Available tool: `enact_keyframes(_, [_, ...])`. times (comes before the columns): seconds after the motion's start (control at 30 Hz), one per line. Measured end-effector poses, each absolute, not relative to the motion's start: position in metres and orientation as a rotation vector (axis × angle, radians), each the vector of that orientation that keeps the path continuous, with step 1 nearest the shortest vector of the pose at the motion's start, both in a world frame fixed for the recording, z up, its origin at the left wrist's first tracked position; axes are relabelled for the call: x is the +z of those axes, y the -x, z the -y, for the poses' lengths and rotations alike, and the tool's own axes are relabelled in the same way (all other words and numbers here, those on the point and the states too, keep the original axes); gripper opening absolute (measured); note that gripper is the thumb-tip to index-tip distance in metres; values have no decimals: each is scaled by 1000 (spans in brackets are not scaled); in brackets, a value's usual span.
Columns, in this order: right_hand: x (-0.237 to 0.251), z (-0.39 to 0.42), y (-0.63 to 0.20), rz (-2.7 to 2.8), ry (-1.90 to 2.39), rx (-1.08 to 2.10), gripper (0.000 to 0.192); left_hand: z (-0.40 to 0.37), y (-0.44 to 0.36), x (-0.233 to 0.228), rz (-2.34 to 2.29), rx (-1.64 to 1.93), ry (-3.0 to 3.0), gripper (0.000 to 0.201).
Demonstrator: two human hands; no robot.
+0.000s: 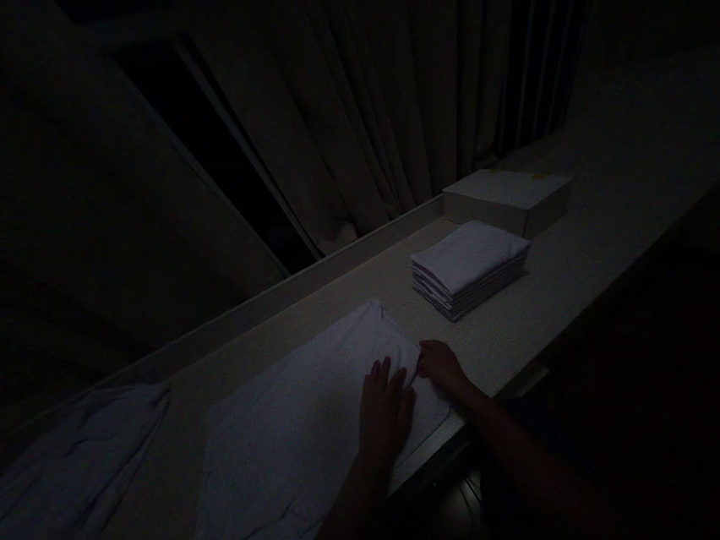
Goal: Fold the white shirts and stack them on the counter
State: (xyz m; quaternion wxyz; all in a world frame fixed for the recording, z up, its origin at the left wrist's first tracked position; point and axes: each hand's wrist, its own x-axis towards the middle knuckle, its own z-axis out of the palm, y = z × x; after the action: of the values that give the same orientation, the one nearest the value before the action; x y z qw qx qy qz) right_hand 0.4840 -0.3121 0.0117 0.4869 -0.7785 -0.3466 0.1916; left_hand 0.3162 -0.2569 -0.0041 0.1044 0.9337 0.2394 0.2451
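Forearms come up from the bottom edge, and both hands sit on a pale cloth (pixel 293 433) spread flat on the bench (pixel 593 233). Pretty dark shot, so take the fine detail with a grain of salt.

Left hand (pixel 384 412) lies palm down on the cloth, fingers (pixel 381 374) stretched out and close together, pressing rather than gripping. Right hand (pixel 440 364) is just beyond and to the right of it, at the cloth's far right edge, fingers curled in as if pinching the hem, though I can't tell for sure whether there's fabric between them.

Progress-wise, I'd say it's partway: a neat stack of folded cloths (pixel 468 268) sits further along the bench, well past the fingertips, so several look done already. The one under the hands is flat and smoothed but not yet folded down to that size. Off to the left of the hands, a rumpled cloth (pixel 74 463) lies loose at the near end of the bench, which looks untouched.

The cloth itself looks like a thin white towel or napkin, mostly smooth, with a few soft creases near the bottom and a small flipped corner at its far end.

Beyond the stack there's a flat box (pixel 507 198), with curtains (pixel 383 94) hanging behind.
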Motion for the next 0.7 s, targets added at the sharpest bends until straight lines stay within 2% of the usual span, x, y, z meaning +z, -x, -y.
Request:
enact_keyframes(0.13, [12,322,-498,798,1975,363,35,259,-316,-4,-713,733,-2734,43])
enact_keyframes(0.33, [10,307,-477,1176,2051,159,40,255,-313,-11,-788,831,-2676,49])
enact_keyframes(0.5, [7,291,-470,1080,2060,353,14,256,-314,-12,-820,874,-2649,48])
enact_keyframes(0.7, [8,278,-477,943,1966,475,22,257,-315,-10,-859,913,-2612,51])
